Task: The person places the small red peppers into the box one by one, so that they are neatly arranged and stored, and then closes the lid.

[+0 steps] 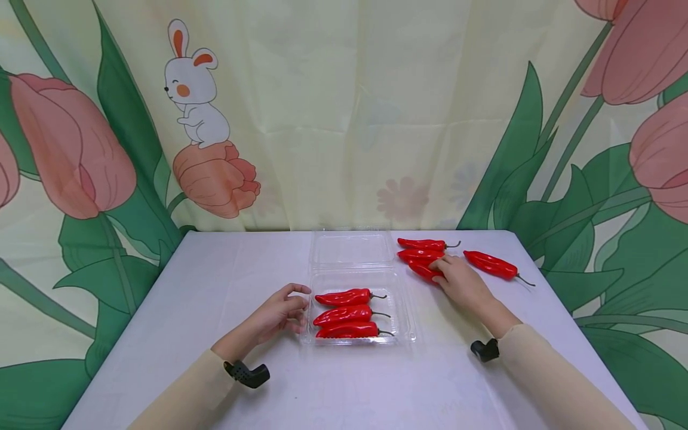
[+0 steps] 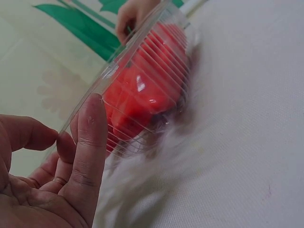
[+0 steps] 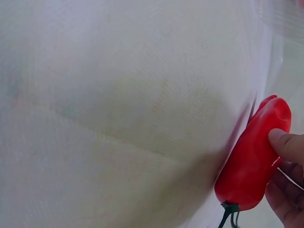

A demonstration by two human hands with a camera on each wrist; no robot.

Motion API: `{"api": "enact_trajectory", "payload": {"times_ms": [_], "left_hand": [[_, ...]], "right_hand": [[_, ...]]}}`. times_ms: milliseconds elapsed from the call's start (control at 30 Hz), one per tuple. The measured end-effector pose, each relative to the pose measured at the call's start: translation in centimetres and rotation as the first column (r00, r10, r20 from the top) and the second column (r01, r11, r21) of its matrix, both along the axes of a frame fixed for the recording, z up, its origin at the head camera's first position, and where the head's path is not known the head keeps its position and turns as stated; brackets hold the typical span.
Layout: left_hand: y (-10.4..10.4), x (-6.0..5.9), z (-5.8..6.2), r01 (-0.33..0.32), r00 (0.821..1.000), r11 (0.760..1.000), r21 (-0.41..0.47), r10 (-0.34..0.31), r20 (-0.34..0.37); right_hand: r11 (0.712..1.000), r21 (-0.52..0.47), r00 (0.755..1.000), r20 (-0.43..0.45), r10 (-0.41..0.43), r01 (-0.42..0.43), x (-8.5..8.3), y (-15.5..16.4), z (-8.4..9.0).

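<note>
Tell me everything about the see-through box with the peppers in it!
The clear plastic clamshell box looks thin, glossy and ribbed. It lies open on the white table, its hinged lid folded back flat behind. Three red peppers lie side by side inside, stems pointing right. The left hand touches its left edge.

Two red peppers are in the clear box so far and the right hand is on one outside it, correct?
Not quite: the head view shows three red peppers in the clear box, not two. The right hand does grip a pepper outside it.

Both arms wear pale beige long sleeves [image 1: 543,364], with a small black camera mount [image 1: 247,374] at each wrist
</note>
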State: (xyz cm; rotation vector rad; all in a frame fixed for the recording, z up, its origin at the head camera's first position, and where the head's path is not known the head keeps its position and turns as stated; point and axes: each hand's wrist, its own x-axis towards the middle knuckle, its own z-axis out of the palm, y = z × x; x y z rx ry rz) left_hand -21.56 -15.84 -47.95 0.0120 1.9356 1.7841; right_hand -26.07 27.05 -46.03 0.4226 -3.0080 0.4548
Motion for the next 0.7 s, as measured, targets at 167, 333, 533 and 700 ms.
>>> {"api": "enact_trajectory", "payload": {"times_ms": [167, 333, 533, 700], "left_hand": [[0.0, 0.0, 0.0, -0.004, 1.0, 1.0, -0.005, 0.004, 0.0], [0.0, 0.0, 0.0, 0.001, 1.0, 1.0, -0.003, -0.001, -0.001], [-0.1, 0.0, 0.1, 0.008, 1.0, 1.0, 0.008, -0.008, 0.001], [0.0, 0.0, 0.2, 0.012, 1.0, 1.0, 0.006, -0.012, 0.001]], "right_hand": [[1.0, -0.024, 1.0, 0.006, -0.008, 0.008, 0.1, -0.1, 0.1], [0.997, -0.072, 1.0, 0.008, -0.022, 0.022, 0.3, -0.1, 0.5], [0.995, -0.101, 1.0, 0.01, -0.025, 0.026, 0.4, -0.2, 1.1], [0.993, -0.109, 0.999, 0.006, -0.035, 0.036, 0.6, -0.3, 1.5]]}}
